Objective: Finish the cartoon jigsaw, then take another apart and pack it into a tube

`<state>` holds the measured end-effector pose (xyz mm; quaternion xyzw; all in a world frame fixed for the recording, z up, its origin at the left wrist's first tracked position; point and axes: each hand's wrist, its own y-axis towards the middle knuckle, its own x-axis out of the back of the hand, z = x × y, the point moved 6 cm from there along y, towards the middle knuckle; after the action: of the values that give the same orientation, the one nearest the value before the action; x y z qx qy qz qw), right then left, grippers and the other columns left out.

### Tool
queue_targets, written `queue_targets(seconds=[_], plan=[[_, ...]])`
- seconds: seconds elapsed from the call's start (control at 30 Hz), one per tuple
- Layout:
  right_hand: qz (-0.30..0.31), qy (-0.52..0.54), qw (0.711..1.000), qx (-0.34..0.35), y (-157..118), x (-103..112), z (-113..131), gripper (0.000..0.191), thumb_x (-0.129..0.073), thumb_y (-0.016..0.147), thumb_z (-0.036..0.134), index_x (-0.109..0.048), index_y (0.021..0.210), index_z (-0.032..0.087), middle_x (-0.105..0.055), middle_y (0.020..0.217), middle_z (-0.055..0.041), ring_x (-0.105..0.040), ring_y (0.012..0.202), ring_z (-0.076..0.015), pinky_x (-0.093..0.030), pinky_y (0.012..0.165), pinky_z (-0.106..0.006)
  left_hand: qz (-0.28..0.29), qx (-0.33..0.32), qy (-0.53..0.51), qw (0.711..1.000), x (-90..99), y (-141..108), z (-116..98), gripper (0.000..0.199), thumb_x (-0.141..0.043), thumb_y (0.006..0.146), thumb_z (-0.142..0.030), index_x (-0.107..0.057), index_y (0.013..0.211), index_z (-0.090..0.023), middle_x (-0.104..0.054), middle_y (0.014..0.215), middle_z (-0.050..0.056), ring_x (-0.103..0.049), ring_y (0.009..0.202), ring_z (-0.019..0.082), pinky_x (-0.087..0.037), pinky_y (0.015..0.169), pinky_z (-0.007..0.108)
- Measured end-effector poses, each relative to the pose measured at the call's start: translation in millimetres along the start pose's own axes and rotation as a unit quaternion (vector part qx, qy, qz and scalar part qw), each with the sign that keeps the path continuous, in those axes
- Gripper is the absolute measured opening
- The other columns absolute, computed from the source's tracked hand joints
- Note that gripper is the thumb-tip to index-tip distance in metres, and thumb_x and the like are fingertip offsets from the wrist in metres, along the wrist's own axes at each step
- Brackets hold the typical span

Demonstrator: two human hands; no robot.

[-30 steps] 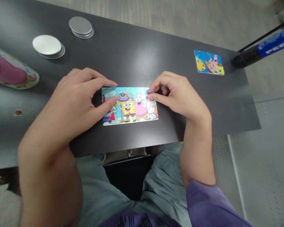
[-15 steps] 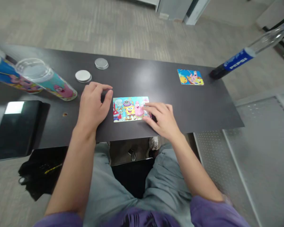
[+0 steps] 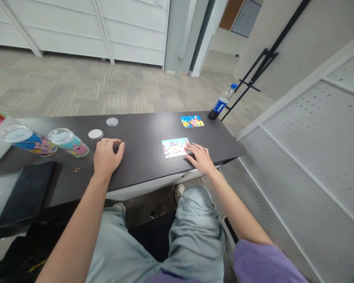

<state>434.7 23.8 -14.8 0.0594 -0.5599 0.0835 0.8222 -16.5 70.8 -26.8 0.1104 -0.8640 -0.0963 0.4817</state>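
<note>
A person's loosely spread right hand (image 3: 201,158) touches a rectangular, multicoloured cartoon card (image 3: 173,147) on a dark-grey table (image 3: 141,157), well apart from the left hand (image 3: 106,158), fingers parted near round, whitish discs (image 3: 95,134).

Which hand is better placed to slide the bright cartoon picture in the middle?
Probably the right hand: its fingers already reach over the right edge of the cartoon picture. The left hand is well off to the left, nearer the round white discs.

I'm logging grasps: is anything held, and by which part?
Left hand: nothing. Right hand touches the right edge of the nearer card; whether it's held cannot be told.
</note>
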Motion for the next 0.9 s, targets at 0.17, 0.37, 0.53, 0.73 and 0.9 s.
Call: queue_targets(seconds=[0.17,0.37,0.53,0.73,0.9], plan=[[-0.015,-0.009,0.998,-0.052,0.4,27.8,-49.8,0.056,-0.058,0.13,0.052,-0.082,0.178,0.039,-0.067,0.199,-0.0043,-0.055,0.192,-0.0379,-0.046,0.153,-0.069,0.01,-0.016,0.019,1.0,8.3,-8.3,-11.5,0.033,-0.084,0.126,-0.054,-0.086,0.145,-0.026,-0.084,0.158,0.014,-0.081,0.145,0.033,-0.071,0.128,0.058],[-0.043,-0.005,0.997,-0.067,7.6,48.1,-90.2,0.054,-0.057,0.127,0.054,-0.087,0.17,0.041,-0.072,0.194,-0.008,-0.061,0.186,-0.0427,-0.051,0.149,-0.073,0.007,-0.06,0.031,0.998,9.6,-25.3,-21.8,0.032,-0.084,0.126,-0.054,-0.086,0.141,-0.025,-0.085,0.151,0.013,-0.083,0.137,0.031,-0.073,0.123,0.055],[-0.096,0.006,0.995,-0.021,7.7,58.3,-104.2,0.04,-0.065,0.123,0.065,-0.094,0.147,0.052,-0.09,0.167,-0.0109,-0.073,0.166,-0.053,-0.062,0.124,-0.085,0.005,-0.095,0.03,0.995,17.1,-46.6,-22.2,0.031,-0.086,0.125,-0.055,-0.087,0.142,-0.028,-0.086,0.15,0.012,-0.084,0.136,0.031,-0.075,0.12,0.053],[-0.136,0.025,0.99,0.013,10.5,63.3,-98.7,0.074,-0.053,0.119,0.099,-0.094,0.129,0.038,-0.092,0.148,-0.0211,-0.075,0.142,-0.0424,-0.058,0.111,-0.067,-0.005,-0.103,0.031,0.994,27.6,-70.7,-25.6,0.033,-0.085,0.126,-0.055,-0.086,0.144,-0.027,-0.086,0.15,0.013,-0.084,0.132,0.03,-0.076,0.118,0.052],[-0.158,0.04,0.987,-0.001,4.0,85.3,-93.1,0.067,-0.071,0.11,0.101,-0.094,0.116,0.038,-0.093,0.15,-0.0232,-0.076,0.136,-0.0431,-0.058,0.107,-0.067,-0.024,-0.086,0.032,0.995,47.0,-102.0,-20.5,0.037,-0.086,0.125,-0.057,-0.085,0.147,-0.027,-0.085,0.153,0.014,-0.082,0.138,0.032,-0.075,0.122,0.057]])
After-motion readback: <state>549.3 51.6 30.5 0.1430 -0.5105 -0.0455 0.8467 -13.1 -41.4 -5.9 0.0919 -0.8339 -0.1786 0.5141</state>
